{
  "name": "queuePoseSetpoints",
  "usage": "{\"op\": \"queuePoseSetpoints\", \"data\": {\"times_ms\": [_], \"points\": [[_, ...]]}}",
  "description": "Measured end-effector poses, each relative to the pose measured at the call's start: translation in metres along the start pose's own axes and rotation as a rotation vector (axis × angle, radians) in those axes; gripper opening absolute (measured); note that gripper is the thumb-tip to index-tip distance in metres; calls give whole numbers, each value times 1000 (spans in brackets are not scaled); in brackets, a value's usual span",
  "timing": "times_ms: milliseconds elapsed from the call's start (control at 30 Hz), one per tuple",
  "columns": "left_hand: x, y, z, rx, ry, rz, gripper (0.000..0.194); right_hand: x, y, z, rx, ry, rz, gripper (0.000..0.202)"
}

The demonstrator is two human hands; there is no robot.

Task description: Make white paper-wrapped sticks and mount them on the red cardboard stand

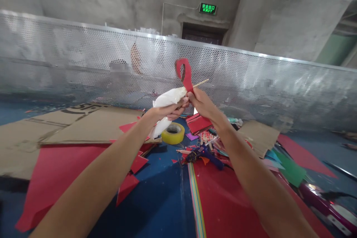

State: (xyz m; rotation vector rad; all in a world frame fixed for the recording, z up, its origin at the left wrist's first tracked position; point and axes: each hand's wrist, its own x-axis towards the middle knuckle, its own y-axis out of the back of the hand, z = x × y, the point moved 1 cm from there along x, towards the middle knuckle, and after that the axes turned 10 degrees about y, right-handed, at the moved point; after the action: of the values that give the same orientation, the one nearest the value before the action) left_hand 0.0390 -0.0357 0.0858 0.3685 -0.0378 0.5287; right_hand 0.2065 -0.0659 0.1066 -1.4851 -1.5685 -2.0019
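Observation:
My left hand (174, 109) is closed around a white, wrapped-looking bundle (169, 97) whose lower end hangs below the fingers. Against it, my right hand (203, 103) pinches the base of a red looped cardboard piece (188, 76), which stands up with its brown edge showing. A thin wooden stick (203, 82) juts out to the upper right from behind my right fingers. Both sets of fingertips meet near the bottom of the red piece. How the stick, red piece and bundle join is hidden by my fingers.
Below my hands lie a yellow tape roll (182, 135), a blue glue gun (205, 153) and red paper (225, 197). Cardboard sheets (92, 128) cover the left. A purple device (329, 208) sits at lower right. Behind stands a perforated metal panel (92, 55).

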Motion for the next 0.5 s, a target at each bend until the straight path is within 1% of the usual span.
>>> {"op": "queuePoseSetpoints", "data": {"times_ms": [133, 233, 500], "points": [[-1, 5, -3, 32, 13, 7, 40, 1, -2, 0, -8, 16, -10, 43], [-3, 9, -3, 72, 27, 35, 40, 1, -4, 1, -42, 6, -9, 41], [-5, 9, 1, 52, 58, 62, 38, 0, -11, 1, 20, 4, -7, 41]]}}
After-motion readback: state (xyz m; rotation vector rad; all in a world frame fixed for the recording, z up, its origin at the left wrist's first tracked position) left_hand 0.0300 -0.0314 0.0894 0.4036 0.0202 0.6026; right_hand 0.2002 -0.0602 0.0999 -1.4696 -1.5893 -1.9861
